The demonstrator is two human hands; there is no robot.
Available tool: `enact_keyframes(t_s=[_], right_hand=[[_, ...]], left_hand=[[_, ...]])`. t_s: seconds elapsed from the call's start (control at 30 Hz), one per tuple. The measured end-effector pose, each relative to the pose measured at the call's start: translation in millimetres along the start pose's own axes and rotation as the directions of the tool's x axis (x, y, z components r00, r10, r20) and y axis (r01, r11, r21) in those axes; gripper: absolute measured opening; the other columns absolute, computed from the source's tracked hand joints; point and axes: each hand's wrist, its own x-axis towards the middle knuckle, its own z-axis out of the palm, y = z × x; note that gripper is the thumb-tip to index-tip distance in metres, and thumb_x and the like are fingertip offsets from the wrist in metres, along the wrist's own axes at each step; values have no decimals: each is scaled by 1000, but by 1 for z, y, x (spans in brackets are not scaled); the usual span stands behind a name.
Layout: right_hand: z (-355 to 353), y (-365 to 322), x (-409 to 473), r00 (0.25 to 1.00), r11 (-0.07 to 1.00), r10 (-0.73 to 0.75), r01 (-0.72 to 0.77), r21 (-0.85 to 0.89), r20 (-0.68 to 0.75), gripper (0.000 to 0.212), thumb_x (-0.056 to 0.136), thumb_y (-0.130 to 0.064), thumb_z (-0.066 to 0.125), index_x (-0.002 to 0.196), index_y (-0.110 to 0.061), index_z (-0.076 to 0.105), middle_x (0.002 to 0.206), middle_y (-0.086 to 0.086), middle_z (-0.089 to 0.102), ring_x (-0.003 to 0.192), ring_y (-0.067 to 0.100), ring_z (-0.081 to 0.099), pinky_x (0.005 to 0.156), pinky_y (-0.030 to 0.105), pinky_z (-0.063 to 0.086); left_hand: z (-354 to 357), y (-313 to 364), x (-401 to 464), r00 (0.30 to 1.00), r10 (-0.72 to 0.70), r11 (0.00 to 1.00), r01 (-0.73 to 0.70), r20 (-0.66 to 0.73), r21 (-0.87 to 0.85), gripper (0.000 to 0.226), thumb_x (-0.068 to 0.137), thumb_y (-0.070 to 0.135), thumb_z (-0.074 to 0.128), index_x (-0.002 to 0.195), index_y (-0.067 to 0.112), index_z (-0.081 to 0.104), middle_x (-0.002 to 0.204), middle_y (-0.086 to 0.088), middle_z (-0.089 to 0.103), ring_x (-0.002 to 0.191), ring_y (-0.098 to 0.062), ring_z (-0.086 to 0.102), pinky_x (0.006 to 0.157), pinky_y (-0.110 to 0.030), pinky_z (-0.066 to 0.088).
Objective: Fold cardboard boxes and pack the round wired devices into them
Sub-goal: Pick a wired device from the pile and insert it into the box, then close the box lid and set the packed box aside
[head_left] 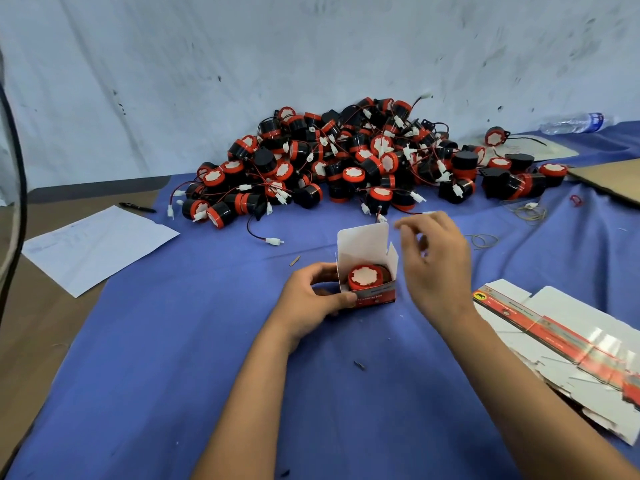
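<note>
The left hand (313, 294) grips the open box (369, 271) on the surface (173, 341); one device (365, 277) sits inside. The right hand (433, 258) hovers beside the lid, fingers loosely curled, empty. Risk: a protruding wire could jam the lid flap during closure.

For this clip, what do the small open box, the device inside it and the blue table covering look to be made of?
Box: thin printed cardboard, glossy red outside, plain white inside; its flaps hold sharp creases. Device: likely moulded plastic, red rim with a slight sheen, matte white centre. Blue covering: seemingly matte woven cloth, lying in soft wrinkles.
</note>
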Motion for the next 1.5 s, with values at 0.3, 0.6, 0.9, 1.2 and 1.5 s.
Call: enact_keyframes(t_s=[0.3,0.6,0.9,1.2,1.5], right_hand=[[24,27,-21,842,852,193,-399,340,504,24,99,-14,62,116,-29,69,106,-8,75,88,12,71,72,34,58],[14,26,-21,714,863,-74,-304,404,696,28,96,-22,69,122,-33,73,131,-13,56,103,8,60,83,22,50],[24,28,-26,852,959,-148,0,283,502,28,77,-22,90,101,-23,75,108,-5,59,95,13,62,82,36,53],[20,32,-24,848,955,-253,142,260,465,30,87,-27,81,116,-23,77,118,-4,65,104,11,63,88,30,53],[24,19,-31,816,981,-124,17,192,564,36,105,-25,55,139,-35,61,130,-11,55,124,14,35,109,21,31]], left_hand=[[-11,-4,5,988,-136,916,156,78,-369,27,99,20,66,122,5,71,96,-6,71,66,-12,55,55,-18,45],[20,-7,2,935,73,996,-84,-346,-17,47,80,-17,55,91,23,76,106,-6,75,87,-21,72,63,-26,58],[-7,-10,-8,988,155,983,-155,5,95,29,84,15,83,109,27,76,113,-6,75,75,-24,52,75,-46,54],[-8,-13,-4,987,157,977,-155,-7,147,68,76,2,87,129,37,65,120,9,70,83,-40,64,81,-51,62],[-1,-10,-6,983,159,974,-141,-94,179,74,73,9,94,133,36,61,117,7,69,82,-49,61,76,-60,58]])
